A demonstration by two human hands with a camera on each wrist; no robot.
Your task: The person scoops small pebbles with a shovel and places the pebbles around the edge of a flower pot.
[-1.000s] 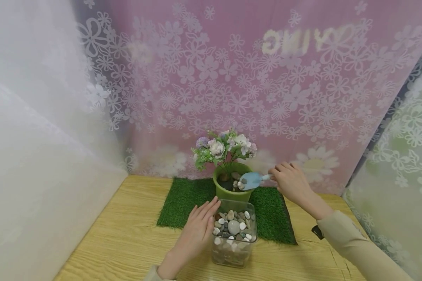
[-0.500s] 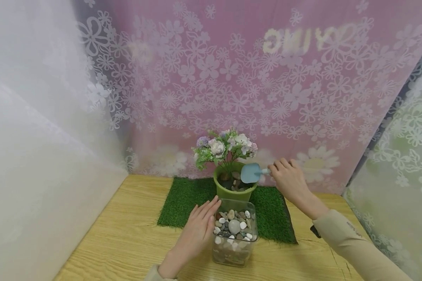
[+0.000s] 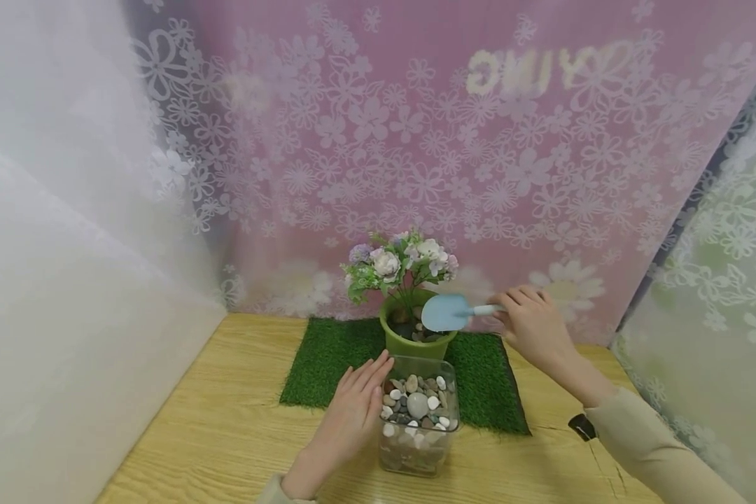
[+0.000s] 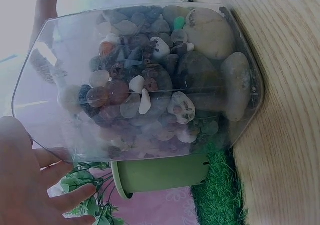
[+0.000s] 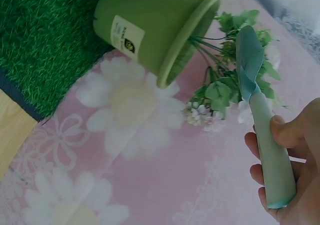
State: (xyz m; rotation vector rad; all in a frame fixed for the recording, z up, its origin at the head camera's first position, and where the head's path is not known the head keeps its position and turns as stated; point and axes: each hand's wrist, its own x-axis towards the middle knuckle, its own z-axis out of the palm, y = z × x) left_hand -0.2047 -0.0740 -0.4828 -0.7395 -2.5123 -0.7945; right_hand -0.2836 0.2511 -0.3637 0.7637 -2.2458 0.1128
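My right hand (image 3: 532, 325) grips a small light-blue trowel (image 3: 446, 312) by its pale handle, fingers and thumb wrapped round it in the right wrist view. The trowel's blade overlaps the right rim of a green flowerpot (image 3: 416, 348), and no stones show on it. White and purple flowers (image 3: 387, 264) with green leaves rise from the pot, with stones and dark filling at their base. My left hand (image 3: 355, 402), fingers straight, rests along the left rim of a clear square container (image 4: 145, 92) of mixed pebbles (image 3: 418, 404). Seen from the left wrist, the stones fill its lower part.
Under the pot lies a green artificial grass mat (image 3: 327, 364) on a wooden table (image 3: 227, 406). A pink flowered curtain (image 3: 353, 161) hangs close behind the pot. A white wall panel (image 3: 88, 245) stands on the left, and pale flowered sheeting (image 3: 712, 329) on the right.
The trowel has tipped small stones off its blade into the pot. It lifted and turned, then my right hand drew slightly to the right. The left hand stays at the container.
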